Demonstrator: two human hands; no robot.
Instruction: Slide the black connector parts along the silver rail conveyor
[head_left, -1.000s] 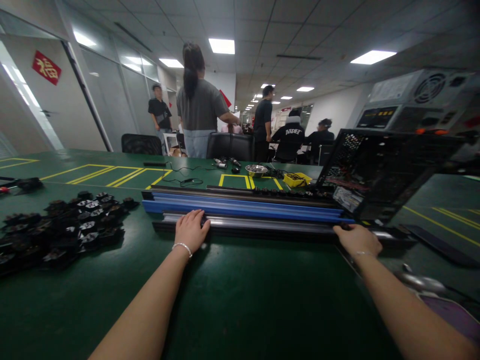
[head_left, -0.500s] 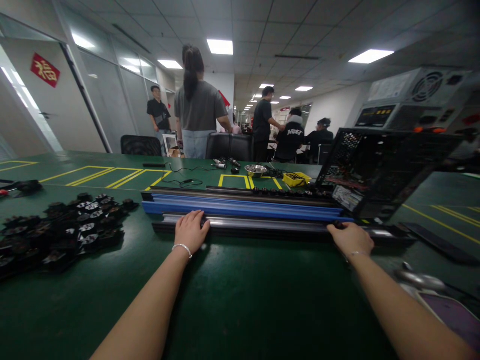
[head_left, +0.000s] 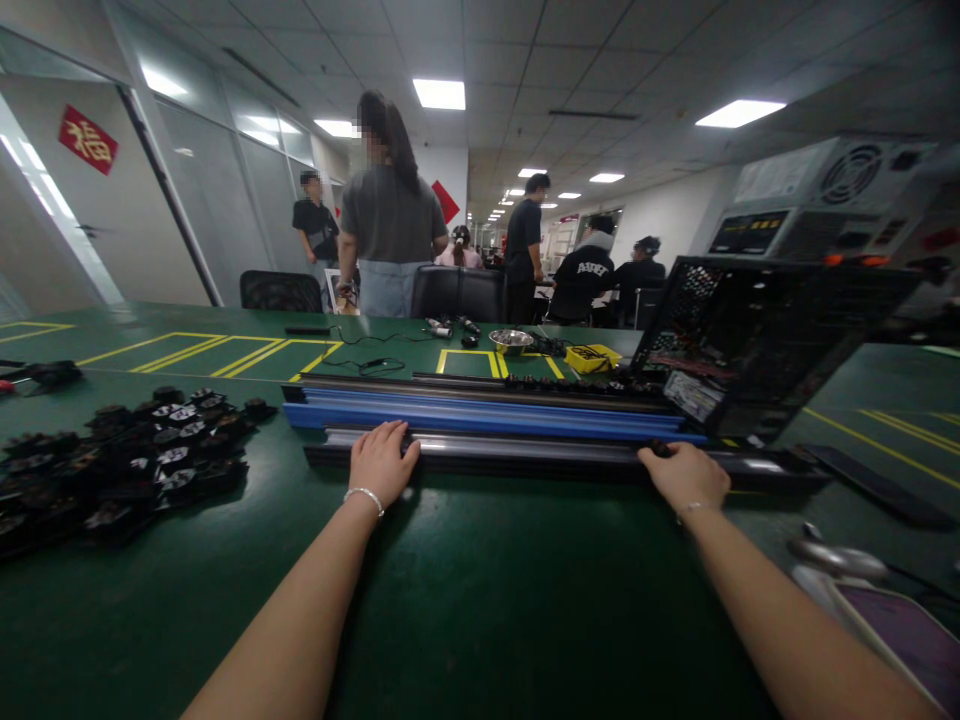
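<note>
A long black rail with a shiny grey channel (head_left: 525, 447) lies crosswise on the green table, in front of a blue rail (head_left: 480, 415). My left hand (head_left: 381, 465) is closed over the near rail toward its left end; a small dark part (head_left: 407, 440) shows between thumb and fingers. Farther right on the same rail, my right hand (head_left: 690, 478) pinches a small black part (head_left: 660, 448) at the channel. Both parts are mostly covered by the fingers, so their exact kind cannot be made out.
Many black parts (head_left: 127, 460) are heaped at left. An open computer case (head_left: 765, 340) stands behind the rails at right, with power supplies (head_left: 825, 190) on top. A metal bowl (head_left: 511, 342) and a yellow item (head_left: 592, 358) sit beyond. A phone (head_left: 892, 630) lies near right. Several people are behind.
My right hand has slid a little left along the rail with the small black part. My left hand has stayed in place. A person standing behind the table has turned to the left.
</note>
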